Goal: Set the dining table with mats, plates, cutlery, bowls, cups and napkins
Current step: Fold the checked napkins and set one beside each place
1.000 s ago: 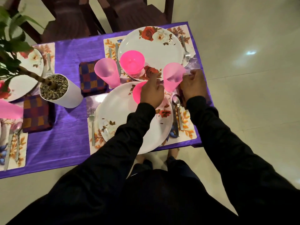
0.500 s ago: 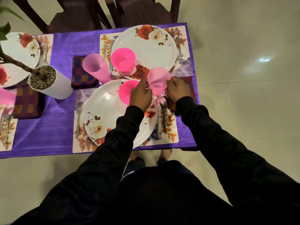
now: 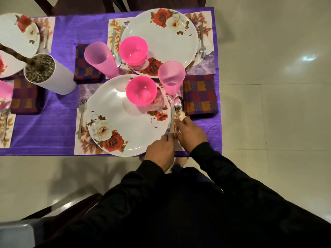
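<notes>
No readable text anywhere — only floral patterns.

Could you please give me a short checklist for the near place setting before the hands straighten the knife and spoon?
1. Near plate sits on its mat: ok.
2. Pink bowl upright on the plate: ok.
3. Pink cup upright beyond the spoon: ok.
4. Fork lies left of the plate: ok.
5. Checked napkin lies flat, right of the spoon: ok.
6. Grip of left hand and right hand on the knife and spoon handles: cannot tell, fingers hide them.
</notes>
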